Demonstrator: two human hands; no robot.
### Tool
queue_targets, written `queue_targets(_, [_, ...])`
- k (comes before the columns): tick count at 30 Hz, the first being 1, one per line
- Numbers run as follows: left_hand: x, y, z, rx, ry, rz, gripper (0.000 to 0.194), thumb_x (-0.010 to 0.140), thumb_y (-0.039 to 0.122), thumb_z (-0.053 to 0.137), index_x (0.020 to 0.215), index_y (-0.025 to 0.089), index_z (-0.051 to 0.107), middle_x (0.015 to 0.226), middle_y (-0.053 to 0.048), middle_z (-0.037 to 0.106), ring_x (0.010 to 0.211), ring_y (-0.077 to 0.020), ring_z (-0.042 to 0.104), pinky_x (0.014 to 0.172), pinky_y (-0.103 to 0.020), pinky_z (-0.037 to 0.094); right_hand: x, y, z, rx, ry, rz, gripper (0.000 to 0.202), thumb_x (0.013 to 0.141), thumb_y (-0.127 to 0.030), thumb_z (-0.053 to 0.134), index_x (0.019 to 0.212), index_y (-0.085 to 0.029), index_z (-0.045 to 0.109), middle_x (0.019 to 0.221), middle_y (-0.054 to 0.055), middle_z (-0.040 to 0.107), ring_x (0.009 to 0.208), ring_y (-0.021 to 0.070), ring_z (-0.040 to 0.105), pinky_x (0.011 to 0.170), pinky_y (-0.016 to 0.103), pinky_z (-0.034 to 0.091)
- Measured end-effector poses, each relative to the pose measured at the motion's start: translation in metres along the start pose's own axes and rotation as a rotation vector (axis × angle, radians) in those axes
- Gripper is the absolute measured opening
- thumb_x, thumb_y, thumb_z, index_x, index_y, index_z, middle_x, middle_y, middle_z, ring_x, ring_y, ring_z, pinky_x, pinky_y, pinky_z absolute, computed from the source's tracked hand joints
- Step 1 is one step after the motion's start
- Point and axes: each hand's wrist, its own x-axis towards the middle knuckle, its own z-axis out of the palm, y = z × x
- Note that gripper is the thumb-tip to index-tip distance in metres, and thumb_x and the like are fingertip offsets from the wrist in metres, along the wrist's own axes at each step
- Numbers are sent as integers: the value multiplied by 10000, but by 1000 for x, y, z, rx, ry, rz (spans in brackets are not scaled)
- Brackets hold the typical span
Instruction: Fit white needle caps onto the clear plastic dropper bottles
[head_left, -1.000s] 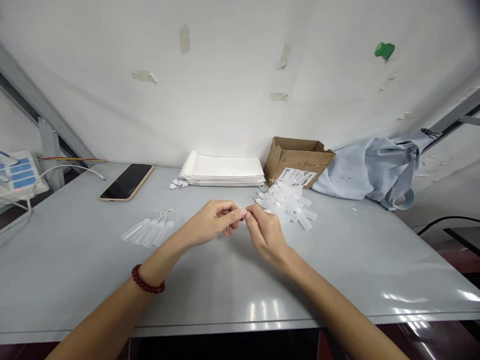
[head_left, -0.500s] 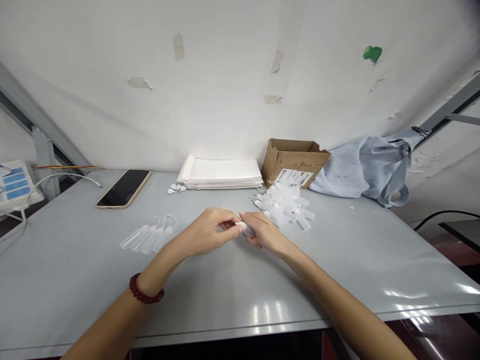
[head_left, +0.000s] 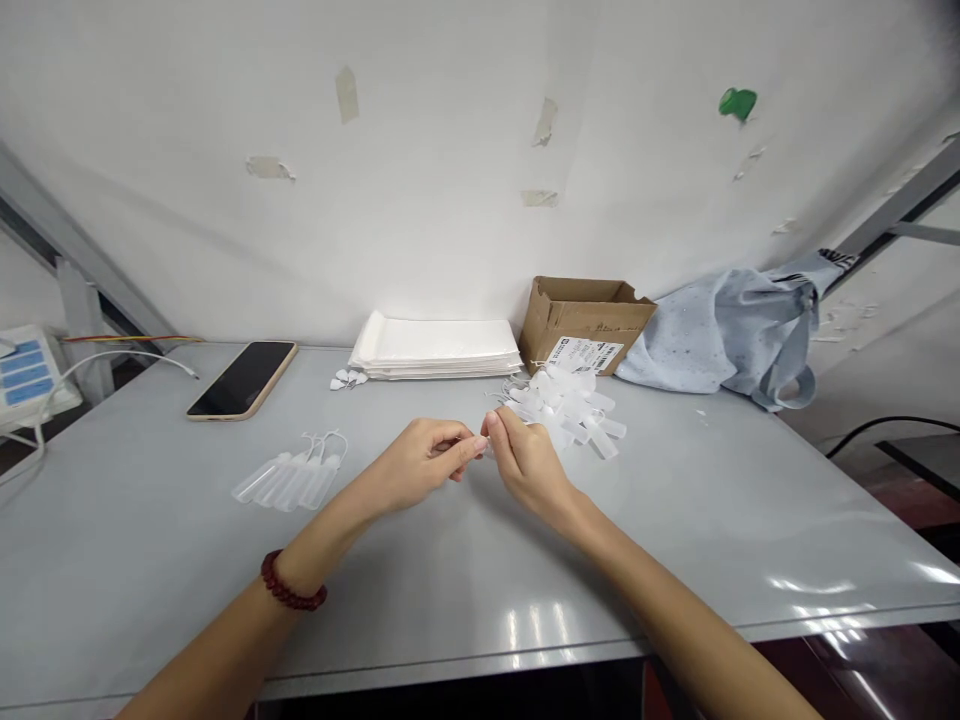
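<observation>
My left hand (head_left: pixel 439 460) and my right hand (head_left: pixel 529 460) meet fingertip to fingertip over the middle of the table. Between their pinched fingers is a small translucent plastic tube (head_left: pixel 487 450), mostly hidden by the fingers. To the right, just beyond my right hand, lies a loose pile of similar tubes (head_left: pixel 574 405) with white caps and thin cords. Several more capped tubes (head_left: pixel 289 482) with white cord loops lie side by side at the left, near my left forearm.
A black-screened phone (head_left: pixel 244 380) lies at the back left. White padded envelopes (head_left: pixel 442 345) are stacked by the wall, with small white pieces (head_left: pixel 347 379) beside them. Behind the pile stand an open cardboard box (head_left: pixel 592 315) and a light blue cloth bag (head_left: pixel 690 335). A power strip (head_left: pixel 30 375) sits far left.
My right hand has turned, its thumb now on top and its fingers curled tighter. The tube, clearer to see before, is now mostly covered. My left hand keeps its pinch.
</observation>
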Motion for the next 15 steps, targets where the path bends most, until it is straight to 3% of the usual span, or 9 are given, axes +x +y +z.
queue_targets(4, [2,-2,-1,105,8,16,364,925,383,433,674,154,561,639,12,557,612,-120,502,584,-237,367,4,2,1,96,-34,61,315,950,-337,272,724,-203,446,543,-33,400,489,114,379,511,244,293])
queue_targets(7, [3,-3,0,181,23,80,325,926,319,437,688,151,581,653,8,587,623,-122,514,591,-238,362,7,2,1,302,-128,196,345,945,-354,291,698,-190,467,565,-30,422,498,96,381,489,221,309])
queue_targets(11, [1,-3,3,260,40,173,297,923,245,430,699,144,596,661,-5,594,613,-125,509,576,-244,352,9,1,-8,600,-396,489,338,925,-359,326,653,-191,438,478,-60,366,405,66,253,387,193,212])
queue_targets(15, [-1,-1,6,250,30,261,250,910,197,455,722,136,609,752,-31,644,666,-127,539,625,-240,384,10,4,-17,732,-627,620,257,857,-297,391,616,-209,379,388,-100,233,371,59,130,347,189,127])
